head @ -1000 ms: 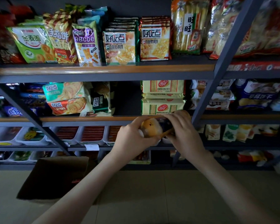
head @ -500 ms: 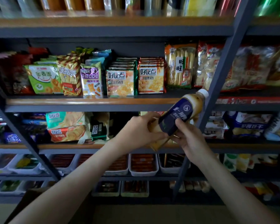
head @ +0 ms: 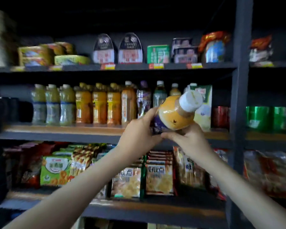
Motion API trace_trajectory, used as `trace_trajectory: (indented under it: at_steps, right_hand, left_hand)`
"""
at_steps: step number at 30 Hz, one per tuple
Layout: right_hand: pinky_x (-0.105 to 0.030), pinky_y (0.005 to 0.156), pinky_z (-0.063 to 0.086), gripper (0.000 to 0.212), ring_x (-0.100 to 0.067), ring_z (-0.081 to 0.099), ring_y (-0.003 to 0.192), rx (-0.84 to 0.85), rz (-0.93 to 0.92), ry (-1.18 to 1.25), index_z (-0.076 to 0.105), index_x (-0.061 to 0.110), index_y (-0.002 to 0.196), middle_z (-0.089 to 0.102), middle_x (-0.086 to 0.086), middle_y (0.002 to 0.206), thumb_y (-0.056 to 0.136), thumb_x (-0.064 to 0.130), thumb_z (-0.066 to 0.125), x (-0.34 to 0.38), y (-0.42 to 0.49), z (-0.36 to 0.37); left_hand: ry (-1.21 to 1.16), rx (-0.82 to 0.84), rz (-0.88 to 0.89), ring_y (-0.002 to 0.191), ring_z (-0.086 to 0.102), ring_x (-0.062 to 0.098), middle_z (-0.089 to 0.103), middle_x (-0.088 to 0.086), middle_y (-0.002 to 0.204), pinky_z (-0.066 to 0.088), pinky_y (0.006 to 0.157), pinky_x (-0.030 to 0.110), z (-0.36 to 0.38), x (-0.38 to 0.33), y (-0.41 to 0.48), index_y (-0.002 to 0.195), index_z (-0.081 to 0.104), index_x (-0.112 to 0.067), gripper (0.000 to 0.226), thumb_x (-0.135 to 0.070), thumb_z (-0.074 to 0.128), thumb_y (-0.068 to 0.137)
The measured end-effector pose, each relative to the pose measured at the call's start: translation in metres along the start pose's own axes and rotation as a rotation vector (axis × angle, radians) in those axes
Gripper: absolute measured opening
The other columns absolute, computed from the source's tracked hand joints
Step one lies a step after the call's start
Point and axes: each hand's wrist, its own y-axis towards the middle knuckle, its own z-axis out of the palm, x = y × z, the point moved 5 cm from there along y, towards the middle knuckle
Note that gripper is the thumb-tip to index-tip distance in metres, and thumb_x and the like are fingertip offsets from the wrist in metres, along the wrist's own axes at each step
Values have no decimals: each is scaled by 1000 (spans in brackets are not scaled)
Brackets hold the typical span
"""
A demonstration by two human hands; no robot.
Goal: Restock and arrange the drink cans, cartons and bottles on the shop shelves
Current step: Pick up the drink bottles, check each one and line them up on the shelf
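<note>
Head view: the person holds one bottle (head: 175,117) up in front of the drink shelf (head: 64,129), in the air and touching neither the board nor the stock on it. It is tilted, its white cap (head: 191,100) pointing up and to the right, and its dark-labelled lower part is buried in the hands. The left hand (head: 139,134) grips that lower part from the left, fingers curled round it and thumb lying up along its side. The right hand (head: 188,141) takes it from below, fingers wrapped under the body and thumb pressed against the label end. Both hands are closed on the bottle, with nothing spread or loose.

Far behind it the shelf already carries a good row: pale green bottles (head: 53,104) at the left, orange bottles (head: 97,104) beside them, then mixed single bottles, and a tall carton (head: 203,103) just behind the cap. Red cans (head: 220,116) stand right of the carton, and green cans (head: 267,118) lie beyond the upright post (head: 239,96).

The shelf above holds tins (head: 36,53), and the one below holds snack packets (head: 158,177).

By my judgement the drink row is largely stocked. This bottle has yet to be stood upright among the singles near the carton. Blur hides whether a gap waits there, and how much stock is left cannot be told.
</note>
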Motion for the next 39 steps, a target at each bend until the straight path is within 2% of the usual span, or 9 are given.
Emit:
trace_trajectory:
  at_steps: [5, 9, 12, 17, 22, 27, 33, 36, 39]
  right_hand:
    - [-37, 96, 49, 61, -12, 62, 108, 70, -20, -201, 59, 21, 123, 69, 8, 113, 70, 42, 79, -10, 63, 26]
    - [-35, 109, 38, 63, -13, 47, 131, 60, -59, -327, 36, 27, 144, 50, 4, 143, 90, 21, 67, -28, 94, 25]
    - [-33, 105, 37, 65, -23, 45, 133, -43, 37, -573, 26, 20, 150, 38, -3, 152, 95, 16, 60, -50, 112, 9]
    - [-39, 106, 37, 76, -30, 36, 138, -14, 144, -792, 12, 18, 154, 21, -6, 159, 95, 22, 60, -78, 134, 1]
    - [-45, 113, 30, 87, -30, 22, 144, 49, 182, -898, 4, 21, 155, 11, -6, 160, 91, 19, 64, -97, 155, -2]
    - [-44, 115, 21, 93, -30, 5, 146, 80, 217, -1052, -6, 17, 154, -2, -7, 159, 91, 14, 63, -115, 177, -6]
    - [-44, 117, 18, 94, -32, -8, 147, 32, 219, -1087, -3, 24, 154, -15, -11, 159, 86, -6, 53, -125, 210, -9]
    - [-43, 118, 14, 96, -33, -11, 147, 4, 240, -1075, -4, 25, 154, -19, -12, 159, 84, -10, 52, -133, 224, -11]
    - [-44, 118, 11, 93, -36, -11, 147, 12, 273, -1076, -4, 25, 155, -21, -16, 158, 88, -5, 52, -143, 235, -14]
  left_hand:
    - [3, -57, -18, 99, 65, 16, 69, -5, 109, 49, 75, 20, -11, 52, 35, 136, 47, -26, 68, -29, 80, 77]
    - [4, -65, -167, 74, 58, 0, 58, -20, 88, 41, 59, 3, -10, 105, 48, 128, 49, -28, 62, -32, 81, 75]
    - [-68, -114, -260, 74, 53, -1, 53, -20, 84, 42, 60, 6, -14, 136, 65, 111, 47, -28, 51, -41, 80, 74]
    - [-142, -122, -334, 93, 59, 12, 58, -10, 99, 53, 80, 30, -8, 172, 82, 111, 45, -25, 55, -41, 81, 72]
    - [-60, 7, -391, 87, 61, 12, 62, -9, 92, 51, 67, 21, 10, 196, 85, 113, 55, -19, 55, -39, 82, 71]
    - [13, 132, -419, 74, 62, 8, 66, -4, 81, 52, 61, 21, 27, 201, 99, 87, 60, -22, 28, -35, 81, 74]
    - [171, 287, -523, 75, 66, 13, 66, 0, 82, 52, 60, 21, 49, 209, 114, 98, 61, -12, 48, -50, 76, 74]
    - [302, 227, -546, 111, 59, 26, 56, 13, 121, 51, 82, 28, 51, 195, 110, 135, 32, 0, 88, -49, 76, 76]
    - [718, -63, -188, 142, 24, 42, 17, 25, 156, 29, 112, 53, 48, 160, 114, 152, 0, -9, 119, -59, 73, 72]
